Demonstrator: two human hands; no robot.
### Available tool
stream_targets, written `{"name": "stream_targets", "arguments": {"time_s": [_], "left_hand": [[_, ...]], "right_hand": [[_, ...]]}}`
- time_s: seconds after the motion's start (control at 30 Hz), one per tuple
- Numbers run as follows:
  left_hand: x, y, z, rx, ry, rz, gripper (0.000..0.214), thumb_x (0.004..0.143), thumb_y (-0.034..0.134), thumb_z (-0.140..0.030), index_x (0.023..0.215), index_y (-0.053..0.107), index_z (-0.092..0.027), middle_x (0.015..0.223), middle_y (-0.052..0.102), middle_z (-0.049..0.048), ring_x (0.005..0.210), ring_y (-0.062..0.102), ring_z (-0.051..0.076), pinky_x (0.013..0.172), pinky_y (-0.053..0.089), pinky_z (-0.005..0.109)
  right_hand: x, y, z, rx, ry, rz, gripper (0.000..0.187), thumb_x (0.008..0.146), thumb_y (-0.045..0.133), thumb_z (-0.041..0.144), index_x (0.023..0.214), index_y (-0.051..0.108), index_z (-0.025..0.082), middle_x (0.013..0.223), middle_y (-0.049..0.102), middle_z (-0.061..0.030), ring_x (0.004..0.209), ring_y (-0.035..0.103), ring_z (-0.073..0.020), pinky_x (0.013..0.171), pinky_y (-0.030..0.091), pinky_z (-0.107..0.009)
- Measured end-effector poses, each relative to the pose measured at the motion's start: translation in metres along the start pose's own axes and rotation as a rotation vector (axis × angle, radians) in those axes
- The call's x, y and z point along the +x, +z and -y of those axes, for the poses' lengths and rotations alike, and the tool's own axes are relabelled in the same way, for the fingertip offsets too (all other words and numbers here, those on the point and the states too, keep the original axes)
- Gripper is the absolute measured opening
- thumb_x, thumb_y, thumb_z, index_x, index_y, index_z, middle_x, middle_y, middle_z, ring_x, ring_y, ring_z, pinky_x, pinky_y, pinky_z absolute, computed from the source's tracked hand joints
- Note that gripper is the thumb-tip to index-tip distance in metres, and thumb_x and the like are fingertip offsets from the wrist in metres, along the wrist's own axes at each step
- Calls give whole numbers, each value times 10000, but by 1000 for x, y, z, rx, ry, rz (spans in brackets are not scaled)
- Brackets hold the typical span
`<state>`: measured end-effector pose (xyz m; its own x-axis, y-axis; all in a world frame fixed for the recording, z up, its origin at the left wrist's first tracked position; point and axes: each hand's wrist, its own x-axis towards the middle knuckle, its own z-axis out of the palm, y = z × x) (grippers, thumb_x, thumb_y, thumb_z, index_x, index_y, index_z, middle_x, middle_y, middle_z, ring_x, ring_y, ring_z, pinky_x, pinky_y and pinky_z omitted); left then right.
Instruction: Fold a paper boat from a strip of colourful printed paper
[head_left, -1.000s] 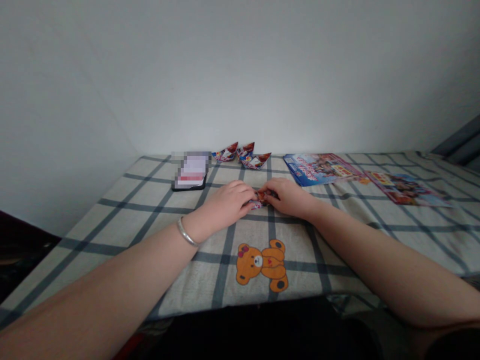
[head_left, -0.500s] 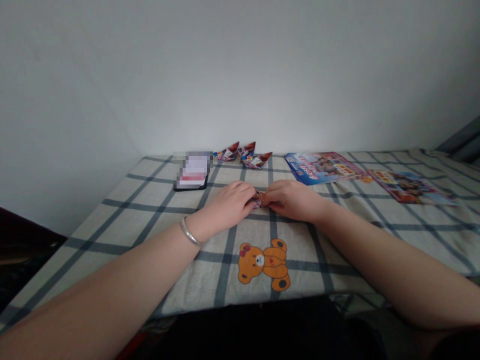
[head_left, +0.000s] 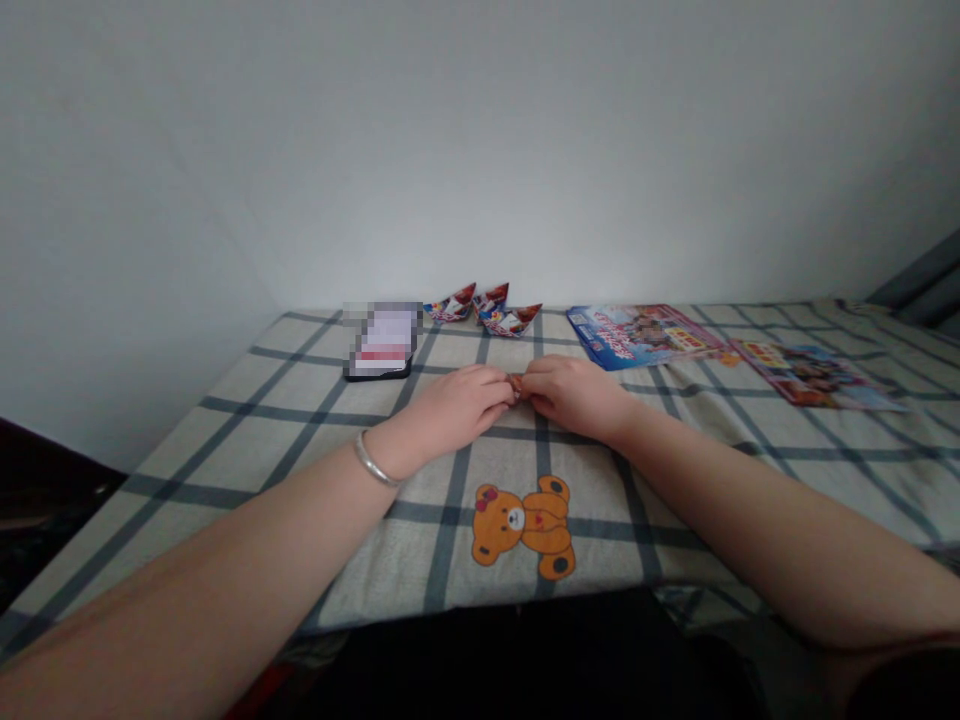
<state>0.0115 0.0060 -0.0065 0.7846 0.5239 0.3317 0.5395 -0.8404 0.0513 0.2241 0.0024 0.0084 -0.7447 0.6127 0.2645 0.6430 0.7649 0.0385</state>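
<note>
Between my two hands is a small piece of folded printed paper (head_left: 517, 386), mostly covered by the fingers. My left hand (head_left: 463, 405), with a silver bangle on its wrist, pinches the paper from the left. From the right, my right hand (head_left: 574, 395) grips it with thumb and fingers pressed together. Both hands rest low over the middle of the table, their fingertips nearly touching. Behind them stand three folded paper boats (head_left: 511, 320) of the same colourful print, close together near the wall.
A phone (head_left: 384, 340) with a blurred screen lies left of the boats. At the back right is a printed leaflet pile (head_left: 637, 335), with another leaflet (head_left: 814, 375) to its right. A checked tablecloth (head_left: 315, 350) with a printed bear covers the table, which meets the wall (head_left: 480, 150).
The fingers have closed further over the paper, so less of it shows. My right hand has shifted slightly left. The boats, phone and leaflets stay in place.
</note>
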Motion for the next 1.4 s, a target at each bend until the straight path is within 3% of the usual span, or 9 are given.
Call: {"name": "stream_targets", "arguments": {"time_s": [0.4,0.87,1.27,1.4], "left_hand": [[-3,-24,-7,123,0,128,209,941,514,-232,1042,691,-185,1060,667,57,1037,599,220,960,459,385],[-7,-38,-2,75,-14,206,233,951,486,-273,1027,699,-219,1021,697,41,996,630,199,892,472,340],[-6,-37,-7,135,-33,189,178,921,525,-279,956,682,-203,943,680,47,924,630,210,836,469,349],[-4,-26,-12,219,-26,117,280,927,545,-333,1175,625,-230,1034,645,62,954,603,227,831,464,360]], "right_hand": [[0,-12,8,-103,22,77,218,934,492,159,933,707,189,915,681,-51,836,572,-173,688,352,-283],[-4,-23,9,-236,188,134,246,898,518,154,914,745,250,959,716,-37,931,605,-218,652,393,-288],[-8,-15,-7,-46,270,70,286,851,522,138,927,760,278,1042,717,-6,956,637,-198,727,447,-281],[-8,-10,-17,62,316,16,230,796,564,153,898,745,252,1006,709,-16,898,629,-183,718,446,-271]]}}
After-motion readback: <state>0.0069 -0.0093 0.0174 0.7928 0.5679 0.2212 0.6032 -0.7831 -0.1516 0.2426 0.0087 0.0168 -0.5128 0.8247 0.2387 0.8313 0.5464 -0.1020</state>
